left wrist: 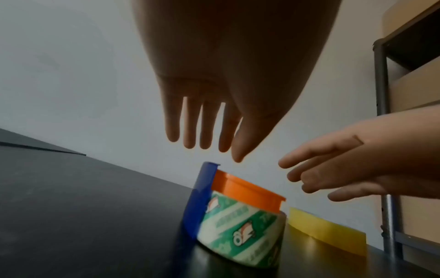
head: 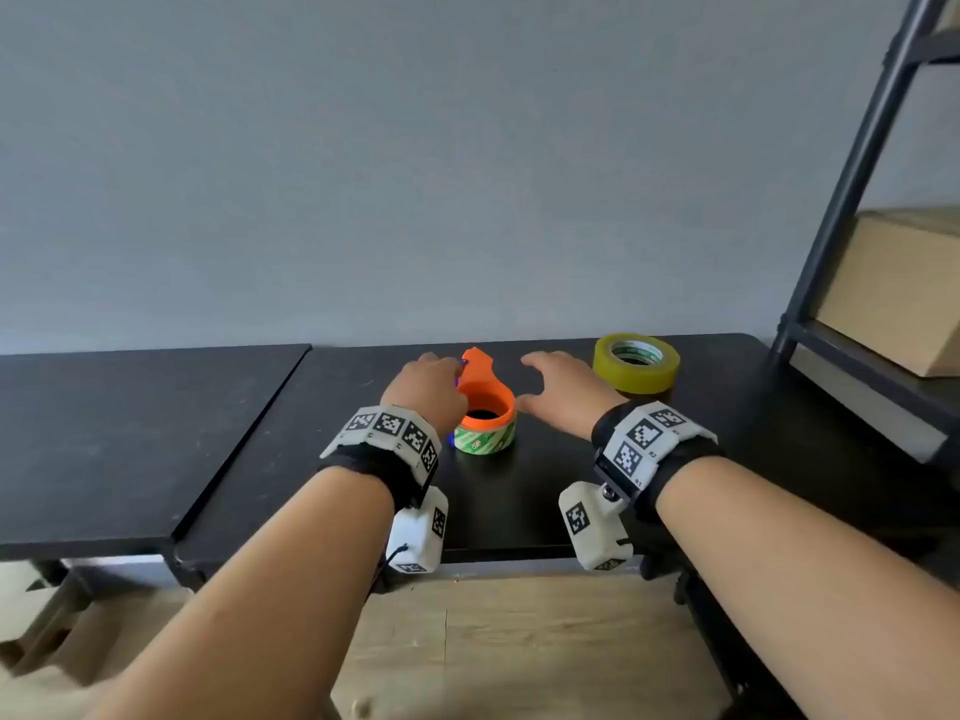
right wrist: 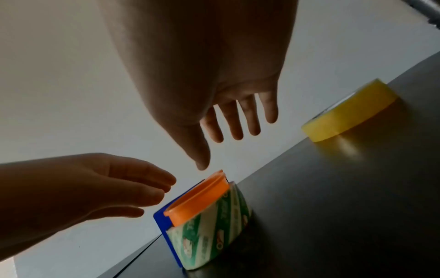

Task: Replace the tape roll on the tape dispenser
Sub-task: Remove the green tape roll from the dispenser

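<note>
Nearest the head camera: both forearms, each with a wrist-worn tracker band, reaching out over the black table (head: 519, 491). Left to right: left hand (head: 427, 387) at about 9 o'clock of the tape dispenser (head: 485, 394), fingers straight and loosely spread, holding nothing; in the left wrist view the fingertips hover just above the dispenser's blue edge, apart from it. The dispenser stands mid-table between the hands, an orange hub with a tongue, a blue blade guard on its left flank, and the green-and-white printed roll (head: 485, 438) seated around the hub. Right hand (head: 563, 389) at about 3 o'clock of the dispenser, fingers extended and splayed, empty, near but not touching. Yellow tape roll (head: 637, 362) lies flat at about 2 o'clock, well apart from the dispenser, close to the shelf frame (head: 852, 168) holding a cardboard box (head: 898, 293). Orientation: hub axis vertical, open bore upward; the orange tongue points toward 12 o'clock, to the wall, which is the long axis in plan. Risks, as judgement: pulling the seated roll with one hand only could drag or tip the whole dispenser; fingers closing near the blue guard could catch the cutter; a loose tape end may stick to the table.
</note>
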